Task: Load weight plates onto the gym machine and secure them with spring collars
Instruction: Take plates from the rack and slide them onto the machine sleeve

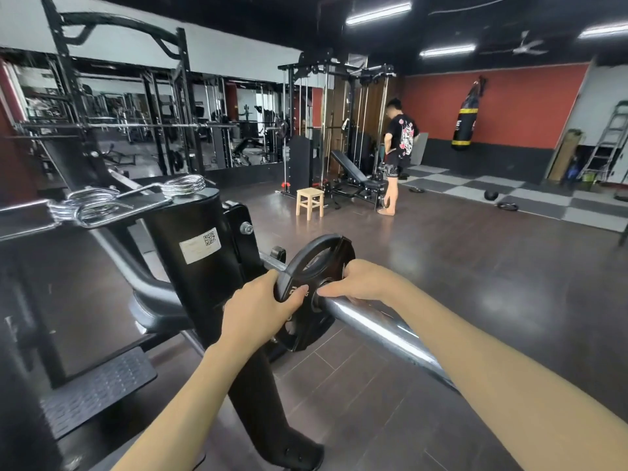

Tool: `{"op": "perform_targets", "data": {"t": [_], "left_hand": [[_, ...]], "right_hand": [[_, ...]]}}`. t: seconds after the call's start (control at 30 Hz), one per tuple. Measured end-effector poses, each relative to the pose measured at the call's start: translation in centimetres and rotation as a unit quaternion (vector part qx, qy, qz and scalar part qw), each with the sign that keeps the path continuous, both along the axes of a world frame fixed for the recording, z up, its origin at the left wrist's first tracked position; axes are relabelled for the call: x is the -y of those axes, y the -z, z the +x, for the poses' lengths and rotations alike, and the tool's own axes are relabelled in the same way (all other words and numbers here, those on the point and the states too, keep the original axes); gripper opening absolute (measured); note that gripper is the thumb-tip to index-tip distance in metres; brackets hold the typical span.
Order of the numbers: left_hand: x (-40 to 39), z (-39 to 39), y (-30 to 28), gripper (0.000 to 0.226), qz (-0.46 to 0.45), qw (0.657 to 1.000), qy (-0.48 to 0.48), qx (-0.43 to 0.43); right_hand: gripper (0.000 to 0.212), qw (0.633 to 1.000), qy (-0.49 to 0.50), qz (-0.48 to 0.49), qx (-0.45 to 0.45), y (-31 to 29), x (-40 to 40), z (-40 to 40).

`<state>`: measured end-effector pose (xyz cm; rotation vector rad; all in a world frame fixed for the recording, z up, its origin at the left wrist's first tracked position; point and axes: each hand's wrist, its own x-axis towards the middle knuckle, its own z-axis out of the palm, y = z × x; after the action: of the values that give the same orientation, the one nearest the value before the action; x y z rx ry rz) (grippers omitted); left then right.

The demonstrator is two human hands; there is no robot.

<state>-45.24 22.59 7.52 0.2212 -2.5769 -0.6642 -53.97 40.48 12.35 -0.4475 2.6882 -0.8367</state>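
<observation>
Head view, plate: a black weight plate [307, 290] sits threaded on the chrome sleeve [377, 326] of the gym machine [200, 263], upright, part-way along the bar with bare chrome on both sides of it.
Left hand: the left hand [253, 309] grips the plate's near-left rim, thumb curled over the front face and fingers wrapped behind the edge.
Right hand: the right hand [363, 280] holds the plate on its right side, fingers hooked into a grip hole, thumb lying by the hub just above the sleeve.
Collars: two spring collars [102, 207] lie on top of the machine's black frame, up and to the left, well apart from the plate; one coil [183, 185] rests nearer the column's top edge.
Around: a wooden stool [310, 202] stands on the dark floor beyond; another person [397, 154] stands by a bench and cable rack; a punching bag [466, 120] hangs against the red wall.
</observation>
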Motion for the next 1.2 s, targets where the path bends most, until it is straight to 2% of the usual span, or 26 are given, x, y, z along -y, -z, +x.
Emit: {"op": "perform_targets", "data": {"t": [0.13, 0.37, 0.47, 0.57, 0.7, 0.8, 0.87, 0.93, 1.0, 1.1, 1.2], "left_hand": [[-0.1, 0.2, 0.0, 0.042, 0.003, 1.000, -0.002, -0.003], [-0.6, 0.5, -0.1, 0.034, 0.021, 1.000, -0.007, 0.008], [-0.9, 1.4, -0.4, 0.032, 0.024, 1.000, -0.017, 0.001], [-1.1, 3.4, -0.7, 0.031, 0.056, 0.997, -0.039, -0.046], [-1.2, 7.5, -0.8, 0.026, 0.114, 0.989, -0.069, -0.055], [-0.6, 11.9, -0.3, 0.018, 0.148, 0.986, -0.078, -0.014], [0.7, 15.2, 0.2, 0.022, 0.190, 0.976, -0.104, -0.009], [2.6, 19.2, 1.0, 0.029, 0.284, 0.948, -0.137, -0.033], [4.8, 23.4, 1.8, 0.028, 0.394, 0.901, -0.167, -0.075], [8.9, 29.4, 3.3, 0.026, 0.530, 0.805, -0.230, -0.134], [13.3, 34.1, 5.4, 0.027, 0.612, 0.710, -0.301, -0.173]], "right_hand": [[0.040, 0.997, 0.019, -0.029, -0.064, 0.8, 0.9, 0.1], [0.032, 0.993, 0.041, -0.073, -0.079, 1.5, 0.8, 1.6], [0.034, 0.996, 0.033, -0.048, -0.071, 1.6, 0.6, 2.4], [0.030, 0.990, 0.042, -0.025, -0.135, 1.0, -0.1, 4.4], [0.029, 0.975, 0.029, -0.108, -0.190, -0.2, 0.9, 8.6], [0.025, 0.972, -0.057, -0.186, -0.133, 0.4, 4.4, 12.0], [0.017, 0.968, -0.116, -0.212, -0.070, 1.9, 7.4, 14.2], [0.015, 0.960, -0.151, -0.236, -0.004, 3.2, 10.6, 16.9], [0.014, 0.949, -0.184, -0.248, 0.061, 4.0, 13.8, 19.8], [0.013, 0.937, -0.229, -0.238, 0.115, 4.7, 18.2, 24.2], [0.010, 0.930, -0.274, -0.209, 0.124, 5.9, 23.0, 27.8]]}}
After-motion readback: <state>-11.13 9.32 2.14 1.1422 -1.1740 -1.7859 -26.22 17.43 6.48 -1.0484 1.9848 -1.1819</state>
